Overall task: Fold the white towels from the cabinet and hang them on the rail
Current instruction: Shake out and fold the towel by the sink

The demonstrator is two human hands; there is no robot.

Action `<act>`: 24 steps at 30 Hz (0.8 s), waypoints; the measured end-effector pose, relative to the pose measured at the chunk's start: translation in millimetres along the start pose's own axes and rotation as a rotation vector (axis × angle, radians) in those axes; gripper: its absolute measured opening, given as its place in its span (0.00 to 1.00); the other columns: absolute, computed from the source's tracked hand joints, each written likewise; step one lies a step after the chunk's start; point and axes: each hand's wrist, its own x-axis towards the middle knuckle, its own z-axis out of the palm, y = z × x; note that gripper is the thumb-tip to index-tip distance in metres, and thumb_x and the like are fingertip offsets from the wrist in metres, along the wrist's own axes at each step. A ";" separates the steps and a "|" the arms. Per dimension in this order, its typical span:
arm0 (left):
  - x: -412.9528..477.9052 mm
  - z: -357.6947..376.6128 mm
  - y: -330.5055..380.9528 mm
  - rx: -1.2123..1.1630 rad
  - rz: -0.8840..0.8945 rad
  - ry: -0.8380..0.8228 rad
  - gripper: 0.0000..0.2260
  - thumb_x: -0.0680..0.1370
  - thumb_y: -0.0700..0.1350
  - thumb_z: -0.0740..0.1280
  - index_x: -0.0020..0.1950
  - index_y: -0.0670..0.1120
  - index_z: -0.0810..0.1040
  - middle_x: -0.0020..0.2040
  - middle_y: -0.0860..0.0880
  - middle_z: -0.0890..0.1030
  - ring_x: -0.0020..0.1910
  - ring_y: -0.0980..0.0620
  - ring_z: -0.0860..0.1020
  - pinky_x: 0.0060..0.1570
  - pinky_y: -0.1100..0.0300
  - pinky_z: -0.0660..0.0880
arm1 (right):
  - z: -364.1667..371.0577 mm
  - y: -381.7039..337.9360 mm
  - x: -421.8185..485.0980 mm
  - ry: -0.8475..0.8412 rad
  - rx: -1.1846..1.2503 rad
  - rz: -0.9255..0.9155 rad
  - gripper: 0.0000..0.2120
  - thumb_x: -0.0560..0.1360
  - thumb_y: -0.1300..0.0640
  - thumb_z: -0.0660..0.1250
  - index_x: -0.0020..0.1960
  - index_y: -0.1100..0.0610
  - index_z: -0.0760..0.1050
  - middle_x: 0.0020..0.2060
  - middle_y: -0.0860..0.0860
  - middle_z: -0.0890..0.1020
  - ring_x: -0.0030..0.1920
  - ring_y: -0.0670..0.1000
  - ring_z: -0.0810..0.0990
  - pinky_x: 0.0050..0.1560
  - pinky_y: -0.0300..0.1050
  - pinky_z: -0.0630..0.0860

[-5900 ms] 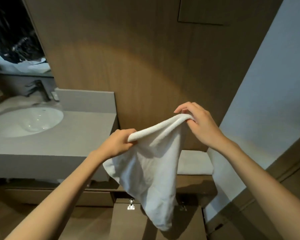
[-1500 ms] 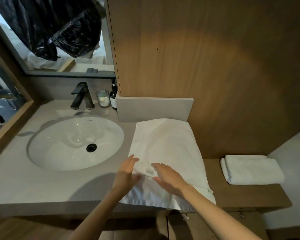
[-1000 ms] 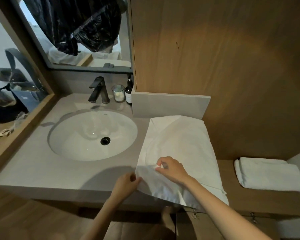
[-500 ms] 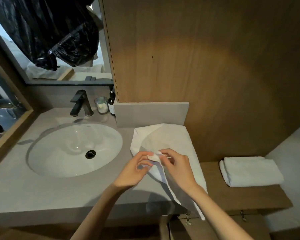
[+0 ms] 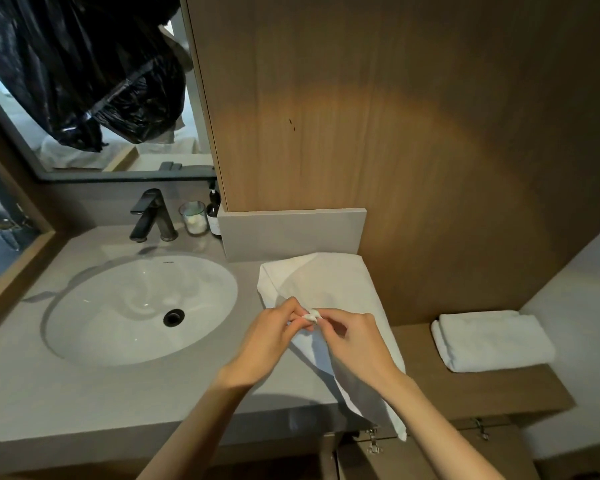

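A thin white towel (image 5: 329, 289) lies spread on the grey desk (image 5: 84, 403); its near corner, bunched and raised, is pinched between the left hand (image 5: 267, 341) and right hand (image 5: 357, 348); one tip hangs over the desk's front edge; a folded white towel (image 5: 492, 341) rests flat on the wooden shelf (image 5: 482, 393) at right.

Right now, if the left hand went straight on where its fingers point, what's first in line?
The left hand would likely meet the right hand first; both pinch one towel corner, fingertips almost touching.
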 end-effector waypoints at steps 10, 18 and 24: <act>2.1 -3.5 10.0 0.279 0.105 0.027 0.12 0.78 0.60 0.61 0.50 0.54 0.77 0.41 0.61 0.78 0.39 0.62 0.77 0.41 0.74 0.69 | -17.0 -7.1 -5.5 -0.038 -0.193 -0.085 0.12 0.79 0.50 0.65 0.61 0.49 0.78 0.51 0.46 0.84 0.47 0.47 0.82 0.55 0.40 0.79; 18.2 -3.8 0.8 0.407 0.225 -0.043 0.13 0.78 0.55 0.65 0.53 0.48 0.81 0.54 0.51 0.70 0.53 0.51 0.65 0.52 0.59 0.67 | -80.5 -26.1 -27.9 0.354 -0.337 -0.161 0.15 0.77 0.56 0.67 0.63 0.53 0.79 0.47 0.49 0.82 0.45 0.45 0.79 0.42 0.34 0.75; 29.2 5.1 -12.0 0.499 0.236 -0.226 0.11 0.76 0.60 0.55 0.43 0.57 0.73 0.42 0.55 0.77 0.46 0.46 0.76 0.44 0.55 0.67 | -131.9 -35.6 -59.3 0.580 -0.036 -0.089 0.12 0.78 0.54 0.64 0.60 0.45 0.75 0.53 0.42 0.82 0.52 0.41 0.81 0.54 0.35 0.78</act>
